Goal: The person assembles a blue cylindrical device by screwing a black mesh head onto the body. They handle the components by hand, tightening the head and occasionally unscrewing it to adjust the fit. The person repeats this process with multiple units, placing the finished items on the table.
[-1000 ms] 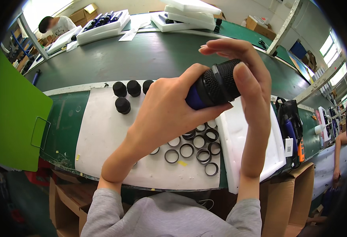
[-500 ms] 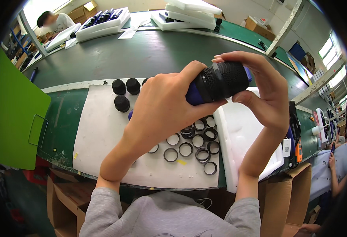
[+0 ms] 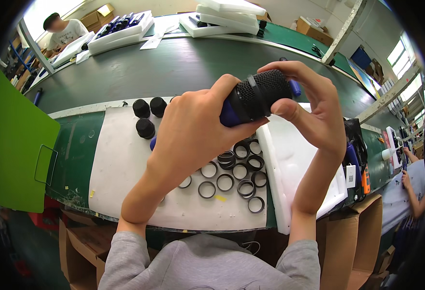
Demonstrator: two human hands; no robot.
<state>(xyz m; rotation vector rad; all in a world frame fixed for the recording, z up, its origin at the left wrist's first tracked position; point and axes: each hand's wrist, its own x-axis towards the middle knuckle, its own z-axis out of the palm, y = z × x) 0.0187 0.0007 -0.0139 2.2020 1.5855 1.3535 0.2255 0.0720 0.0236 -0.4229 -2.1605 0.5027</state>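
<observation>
A wireless-style microphone with a blue body and a black mesh head (image 3: 270, 89) is held up above the bench, tilted with its head to the right. My left hand (image 3: 193, 121) is wrapped around its blue body, thumb and forefinger near the base of the head. The fingers of my right hand (image 3: 319, 106) curl over the end of the mesh, while its thumb presses near the black band around the head. Below lie several loose black rings (image 3: 225, 182) on the white sheet. Several black mesh heads (image 3: 145, 128) stand beyond my left wrist, partly hidden by my hand.
A white foam tray (image 3: 285, 193) lies right of the rings. Behind runs a dark conveyor belt (image 3: 183, 63), with another blue microphone (image 3: 295, 88) partly behind my right hand. A green panel (image 3: 19, 145) stands at left; open cardboard boxes (image 3: 352, 237) sit below. Other people work nearby.
Both hands and the microphone have shifted slightly left in the picture, as the whole view moved a little. My right thumb has slid along the microphone head. The person at far left has lifted their head.
</observation>
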